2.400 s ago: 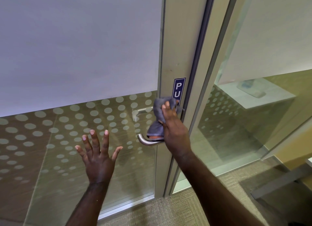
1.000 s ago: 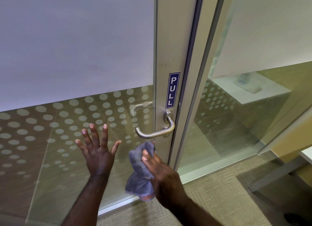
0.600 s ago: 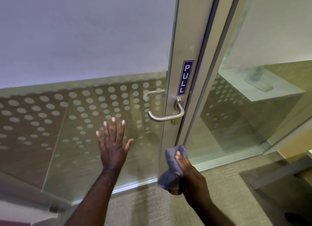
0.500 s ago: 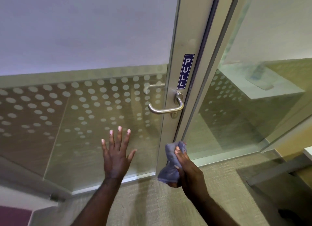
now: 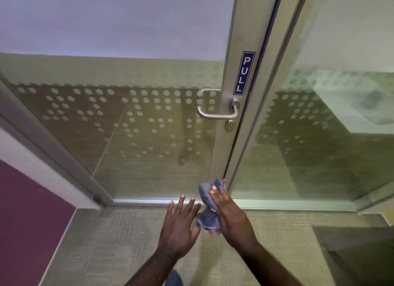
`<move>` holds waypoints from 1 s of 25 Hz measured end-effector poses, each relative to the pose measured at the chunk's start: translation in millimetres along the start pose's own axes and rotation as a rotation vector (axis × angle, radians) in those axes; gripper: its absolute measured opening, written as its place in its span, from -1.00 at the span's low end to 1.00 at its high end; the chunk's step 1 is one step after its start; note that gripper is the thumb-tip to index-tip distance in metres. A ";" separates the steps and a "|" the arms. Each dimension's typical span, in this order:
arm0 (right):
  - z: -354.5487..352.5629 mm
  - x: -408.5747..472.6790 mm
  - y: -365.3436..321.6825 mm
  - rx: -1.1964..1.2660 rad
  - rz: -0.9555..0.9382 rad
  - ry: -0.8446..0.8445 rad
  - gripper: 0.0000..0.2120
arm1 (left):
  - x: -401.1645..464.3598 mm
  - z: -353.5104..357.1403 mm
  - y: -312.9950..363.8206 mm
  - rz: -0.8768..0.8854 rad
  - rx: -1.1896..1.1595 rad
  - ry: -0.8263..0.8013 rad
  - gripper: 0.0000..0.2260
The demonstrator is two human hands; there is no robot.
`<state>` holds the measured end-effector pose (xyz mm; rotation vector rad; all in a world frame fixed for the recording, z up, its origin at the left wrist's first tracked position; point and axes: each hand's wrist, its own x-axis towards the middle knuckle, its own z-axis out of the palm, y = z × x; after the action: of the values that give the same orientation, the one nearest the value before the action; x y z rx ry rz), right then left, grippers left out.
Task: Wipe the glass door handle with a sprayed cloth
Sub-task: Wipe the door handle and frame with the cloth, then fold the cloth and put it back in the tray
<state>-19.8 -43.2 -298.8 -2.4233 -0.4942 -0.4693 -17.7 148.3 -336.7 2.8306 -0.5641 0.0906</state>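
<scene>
A brushed metal lever handle [image 5: 217, 114] sits on the aluminium frame of the glass door [image 5: 149, 136], under a blue PULL sign [image 5: 244, 73] and above a keyhole [image 5: 230, 125]. Nothing touches the handle. My right hand [image 5: 229, 213] is low, well below the handle, shut on a crumpled grey-blue cloth [image 5: 207, 204]. My left hand [image 5: 179, 226] is beside it with fingers spread, its fingertips close to the cloth's lower end, holding nothing.
The door glass carries a frosted dot pattern. A fixed glass panel [image 5: 319, 136] stands to the right of the frame. A maroon wall [image 5: 27, 221] is at the left. Beige carpet [image 5: 117, 253] covers the floor below.
My right hand left the handle with the cloth and dropped low. My left hand came off the glass and moved down next to the cloth. The view pulled back from the door.
</scene>
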 end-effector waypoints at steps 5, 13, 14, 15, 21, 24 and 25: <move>-24.4 -41.7 -0.3 -0.015 -0.100 -0.015 -0.55 | -28.6 -6.6 60.4 -0.121 -0.396 0.061 -0.50; -33.3 -94.9 -28.4 0.097 -0.060 -0.122 -0.50 | -53.2 -22.8 122.8 -0.535 -1.136 0.089 -0.45; -36.3 -97.6 -31.7 0.161 -0.054 -0.124 -0.49 | -53.9 -26.3 123.4 -0.578 -1.131 0.056 -0.41; -38.7 -98.4 -34.6 0.241 -0.032 -0.114 -0.50 | -53.8 -29.4 123.6 -0.594 -1.127 0.033 -0.40; -40.5 -77.5 -42.9 0.562 0.682 0.155 -0.19 | -64.1 -43.9 119.3 -0.525 -1.314 0.022 -0.44; -34.3 -66.8 -38.3 0.783 0.794 -0.008 -0.13 | -69.1 -48.9 108.4 -0.526 -1.376 0.017 -0.52; -31.1 -65.8 -40.1 0.906 0.801 -0.034 -0.22 | -70.5 -48.4 103.0 -0.520 -1.379 0.005 -0.53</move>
<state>-101.5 -48.4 -284.6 -1.5464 0.2463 0.1420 -123.0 94.9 -273.6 1.5215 0.1506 -0.2810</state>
